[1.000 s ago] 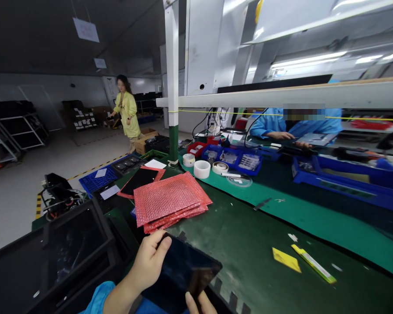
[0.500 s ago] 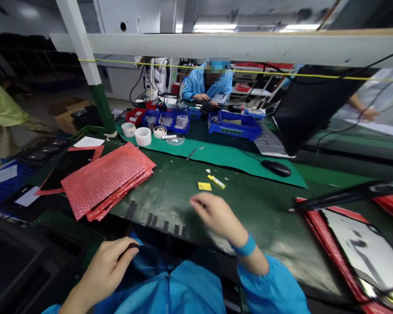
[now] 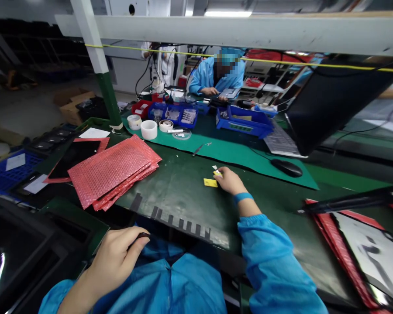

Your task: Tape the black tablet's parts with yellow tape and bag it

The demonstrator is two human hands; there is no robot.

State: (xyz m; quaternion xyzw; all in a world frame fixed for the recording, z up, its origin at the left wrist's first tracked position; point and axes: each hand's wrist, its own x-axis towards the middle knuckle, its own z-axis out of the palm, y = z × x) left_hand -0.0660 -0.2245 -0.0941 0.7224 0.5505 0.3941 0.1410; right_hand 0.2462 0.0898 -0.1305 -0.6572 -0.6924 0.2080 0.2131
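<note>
My right hand (image 3: pixel 231 181), with a blue band at the wrist, reaches onto the dark green table, fingers closed on a narrow yellow-and-white case (image 3: pixel 218 173) that they partly cover. A flat yellow card-like piece (image 3: pixel 210 182) lies just left of those fingers. Low at the left, in front of the table edge, my left hand (image 3: pixel 119 249) pinches a small black strip (image 3: pixel 143 235) between thumb and fingers; most of the strip is hidden. Several short pieces of black tape (image 3: pixel 170 219) stick along the table's front edge between my hands.
Red bubble-wrap bags (image 3: pixel 114 172) are stacked on the left. Tape rolls (image 3: pixel 149 130), blue bins (image 3: pixel 244 122) and a mouse (image 3: pixel 286 168) stand along the green mat (image 3: pixel 216 154). A silver panel (image 3: pixel 368 250) lies at the right. Across the table a co-worker (image 3: pixel 221 76) sits.
My right hand has moved forward from over the table's front area and closed on the yellow case. My left hand still pinches the black strip. The view has shifted slightly.
</note>
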